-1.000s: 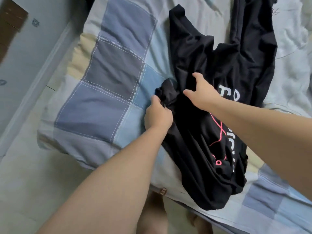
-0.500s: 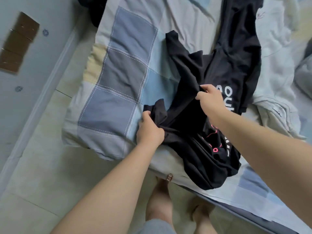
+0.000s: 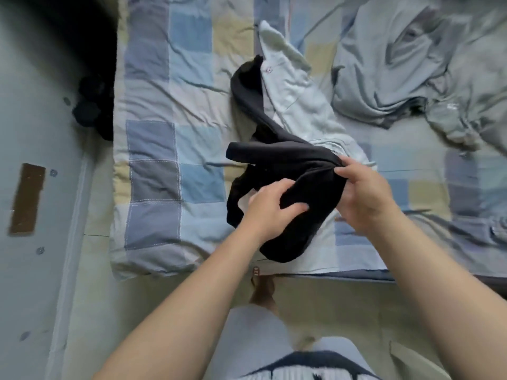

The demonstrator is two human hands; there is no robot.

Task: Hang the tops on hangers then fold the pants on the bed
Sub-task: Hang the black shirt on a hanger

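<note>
A black top [image 3: 285,163] is lifted off the bed [image 3: 170,149], bunched between both hands, with one long end trailing back across the bedding. My left hand [image 3: 271,209] grips its lower bundle from the left. My right hand [image 3: 365,198] pinches the fabric at the right side. A pale mint garment [image 3: 296,97] lies on the bed under and behind the black top. A grey garment [image 3: 389,64] is crumpled at the far right. No hanger shows.
The patchwork quilt covers the bed, whose near edge [image 3: 343,275] runs just in front of my legs. A dark object [image 3: 93,105] sits on the floor at the bed's far left. A wall with a brown patch [image 3: 27,198] is at left.
Both hands have gathered the black top and raised it off the bed, bunching it up. The view has shifted back and to the right, revealing the mint and grey garments.
</note>
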